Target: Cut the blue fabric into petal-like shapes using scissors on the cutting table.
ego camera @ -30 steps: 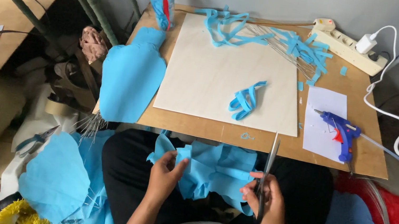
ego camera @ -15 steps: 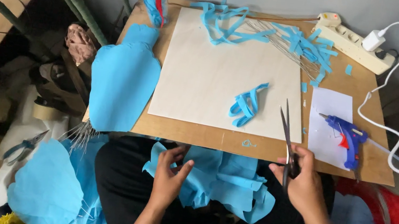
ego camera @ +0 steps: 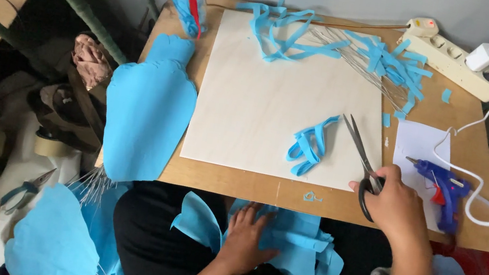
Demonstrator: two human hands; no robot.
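Blue crepe paper [ego camera: 286, 249] lies bunched in the lap at the lower centre of the frame, and the left hand [ego camera: 245, 239] rests flat on it, fingers spread, clasping nothing. To the right, the right hand [ego camera: 397, 207] has its grip closed around the black handles of the scissors [ego camera: 362, 159], whose slightly parted blades lie on the pale board [ego camera: 249, 105] of the surface, pointing up-left. A blue glue gun [ego camera: 442, 188] sits just right of that hand.
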